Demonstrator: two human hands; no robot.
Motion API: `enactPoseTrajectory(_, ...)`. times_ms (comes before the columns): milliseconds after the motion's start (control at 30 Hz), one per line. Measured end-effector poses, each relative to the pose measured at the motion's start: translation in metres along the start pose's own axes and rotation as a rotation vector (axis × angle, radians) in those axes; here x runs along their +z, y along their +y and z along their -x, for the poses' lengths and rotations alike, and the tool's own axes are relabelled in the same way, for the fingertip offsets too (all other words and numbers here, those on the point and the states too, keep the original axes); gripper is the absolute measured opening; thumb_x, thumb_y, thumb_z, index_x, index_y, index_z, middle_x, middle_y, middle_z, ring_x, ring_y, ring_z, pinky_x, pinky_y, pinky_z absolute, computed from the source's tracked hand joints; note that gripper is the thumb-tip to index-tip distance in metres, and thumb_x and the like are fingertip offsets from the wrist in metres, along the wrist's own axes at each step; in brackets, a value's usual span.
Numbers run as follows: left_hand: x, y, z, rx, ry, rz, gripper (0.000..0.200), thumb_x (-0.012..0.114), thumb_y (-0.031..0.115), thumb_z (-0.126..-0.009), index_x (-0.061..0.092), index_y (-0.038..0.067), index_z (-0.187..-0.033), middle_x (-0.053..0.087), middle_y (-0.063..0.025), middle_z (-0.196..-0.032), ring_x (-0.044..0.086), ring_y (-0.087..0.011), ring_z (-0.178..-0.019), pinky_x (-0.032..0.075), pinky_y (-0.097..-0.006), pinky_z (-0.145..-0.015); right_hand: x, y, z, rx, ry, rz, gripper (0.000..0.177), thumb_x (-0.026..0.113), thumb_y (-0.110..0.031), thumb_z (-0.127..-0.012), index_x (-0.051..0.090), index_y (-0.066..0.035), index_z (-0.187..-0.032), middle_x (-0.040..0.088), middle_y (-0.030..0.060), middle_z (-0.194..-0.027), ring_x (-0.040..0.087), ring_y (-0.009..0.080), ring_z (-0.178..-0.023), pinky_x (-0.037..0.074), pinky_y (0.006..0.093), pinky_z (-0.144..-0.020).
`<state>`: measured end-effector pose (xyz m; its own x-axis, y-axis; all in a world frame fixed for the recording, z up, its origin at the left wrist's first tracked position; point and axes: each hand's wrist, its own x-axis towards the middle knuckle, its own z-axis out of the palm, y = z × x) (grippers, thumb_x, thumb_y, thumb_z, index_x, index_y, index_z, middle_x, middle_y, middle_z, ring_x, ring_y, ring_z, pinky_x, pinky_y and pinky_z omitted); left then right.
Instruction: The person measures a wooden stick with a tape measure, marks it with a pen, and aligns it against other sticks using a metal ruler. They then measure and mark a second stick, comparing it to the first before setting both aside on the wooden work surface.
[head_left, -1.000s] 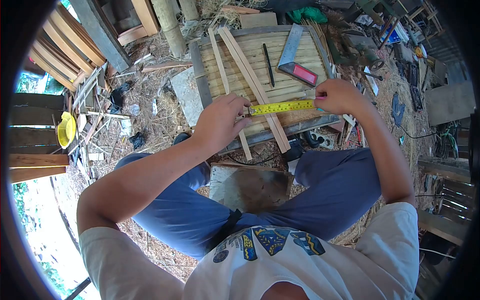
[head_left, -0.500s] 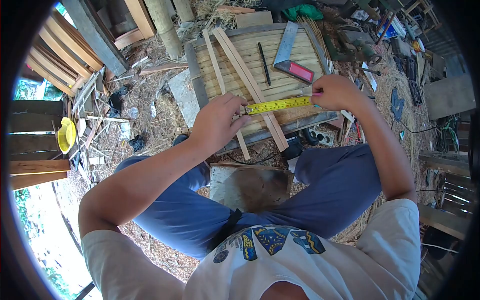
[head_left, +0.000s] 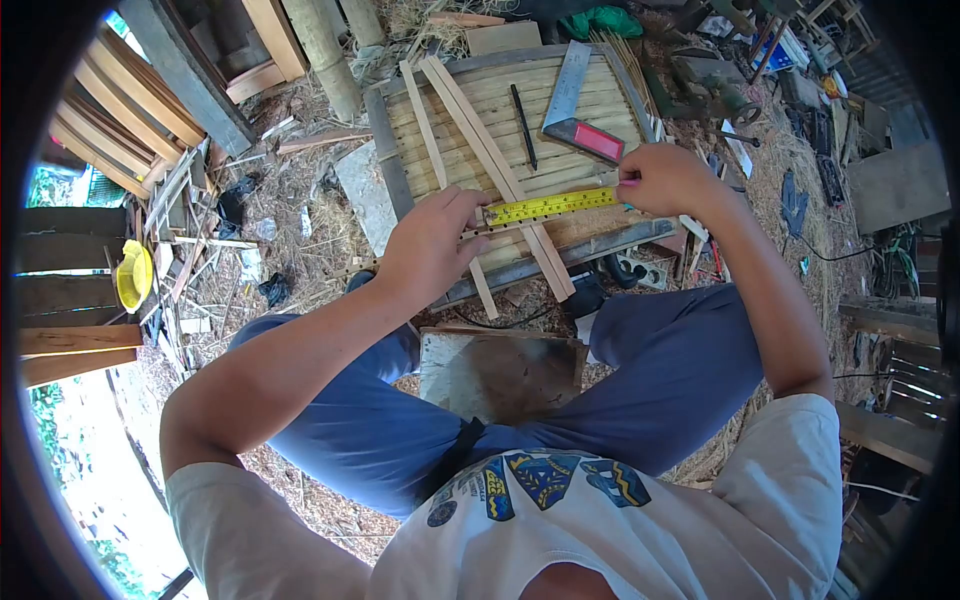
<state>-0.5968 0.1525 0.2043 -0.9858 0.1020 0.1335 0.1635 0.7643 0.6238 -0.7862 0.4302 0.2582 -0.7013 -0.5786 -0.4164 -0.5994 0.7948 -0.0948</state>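
A yellow tape measure (head_left: 550,206) is stretched between my hands above the slatted board. My left hand (head_left: 432,240) pinches its left end, thumb below and fingers above; a thin strip runs just under the blade there. My right hand (head_left: 668,182) is closed around the tape's other end, and a small pink bit shows at its fingertips. Whether the tape's case is inside that hand is hidden. Under the tape, two narrow wooden strips (head_left: 480,130) lie side by side, slanting across the board. A single thinner strip (head_left: 425,125) lies left of them.
The slatted wooden board (head_left: 455,85) has a grey frame. On it are a black pen (head_left: 524,125) and a try square (head_left: 568,90) with a red-faced stock. A wooden block (head_left: 500,375) stands between my legs. A yellow bowl (head_left: 133,275) and scraps lie left.
The tape and both hands have shifted slightly left. The thin strip beneath the blade shows more clearly now. My grip on both ends stays the same.
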Motion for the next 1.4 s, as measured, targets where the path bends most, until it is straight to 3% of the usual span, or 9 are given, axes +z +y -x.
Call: enactPoseTrajectory(1400,-0.0007,-0.0019,-0.0021,-0.016,-0.018,0.0,0.045,0.082,0.01,-0.082,0.065,0.005,-0.124,0.064,-0.0087,-0.089,0.065,-0.0292,-0.087,0.053,-0.0421,-0.08,-0.0003,-0.0041,-0.0023,0.034,-0.003,0.04,0.032,0.07,-0.039,-0.086,0.076,-0.009,-0.097,0.073,0.0168,-0.099,0.07,0.0377,-0.096,0.056,0.0477,-0.084)
